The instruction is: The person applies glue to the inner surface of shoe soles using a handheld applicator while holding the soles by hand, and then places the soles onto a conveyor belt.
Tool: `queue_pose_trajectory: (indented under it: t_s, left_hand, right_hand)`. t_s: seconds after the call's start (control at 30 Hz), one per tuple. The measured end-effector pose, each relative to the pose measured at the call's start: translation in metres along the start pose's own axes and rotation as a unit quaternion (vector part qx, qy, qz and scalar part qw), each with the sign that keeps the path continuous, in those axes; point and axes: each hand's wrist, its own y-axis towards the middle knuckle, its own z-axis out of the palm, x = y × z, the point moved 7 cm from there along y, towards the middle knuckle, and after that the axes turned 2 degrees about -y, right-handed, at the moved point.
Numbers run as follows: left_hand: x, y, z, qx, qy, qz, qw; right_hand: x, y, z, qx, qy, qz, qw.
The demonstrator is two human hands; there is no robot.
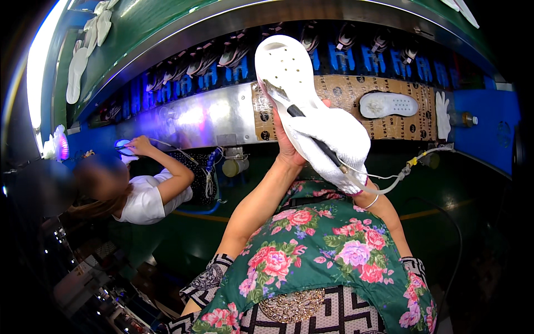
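A white shoe sole [285, 64] with small holes is held up in front of me, tilted, over the workbench. My left hand [288, 139] is bare and grips the sole from its left side and underneath, fingers partly hidden. My right hand [339, 142] wears a white knitted glove and closes around a black-handled brush [295, 111]. Its dark tip lies at the sole's left edge, near the middle. From the brush's rear a thin pale hose [384, 186] runs off to the right. A second white sole [389, 104] lies on the cardboard to the right.
Printed cardboard [334, 86] covers the bench's right part; bare metal [217, 114] lies left. A white glove [442, 115] and small bottle [469, 119] are at the right end. Shoes on blue stands [236, 69] line the back, below a green shelf [161, 25]. Another person [147, 192] works at left.
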Motion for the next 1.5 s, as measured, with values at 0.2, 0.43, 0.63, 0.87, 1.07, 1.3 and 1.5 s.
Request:
queue_pose_trajectory:
  t_s: [0.2,0.43,0.63,0.87,1.07,1.3,1.5]
  left_hand:
    - [-0.004,-0.001,0.002,-0.058,0.076,0.031,0.995]
    - [-0.001,0.004,-0.016,-0.028,0.043,-0.002,0.999]
    - [-0.001,0.006,-0.006,0.006,-0.015,0.004,1.000]
    - [-0.016,0.009,-0.002,0.027,-0.008,0.025,0.999]
    - [-0.016,0.009,0.011,0.053,0.016,0.007,0.998]
    - [-0.032,0.015,0.018,0.031,-0.013,0.044,0.998]
    - [-0.035,0.016,0.030,0.057,-0.014,0.009,0.998]
  right_hand:
    - [0.025,0.013,-0.004,-0.004,-0.066,-0.082,0.994]
    - [0.041,0.015,-0.003,-0.009,-0.107,-0.132,0.985]
    - [0.042,0.018,-0.004,-0.014,-0.129,-0.156,0.979]
    - [0.040,0.014,-0.013,-0.032,-0.134,-0.153,0.978]
    - [0.036,0.008,0.004,0.073,-0.154,-0.175,0.970]
    - [0.048,0.011,0.008,0.107,-0.243,-0.253,0.930]
    - [0.013,0.005,-0.004,0.102,-0.124,-0.136,0.978]
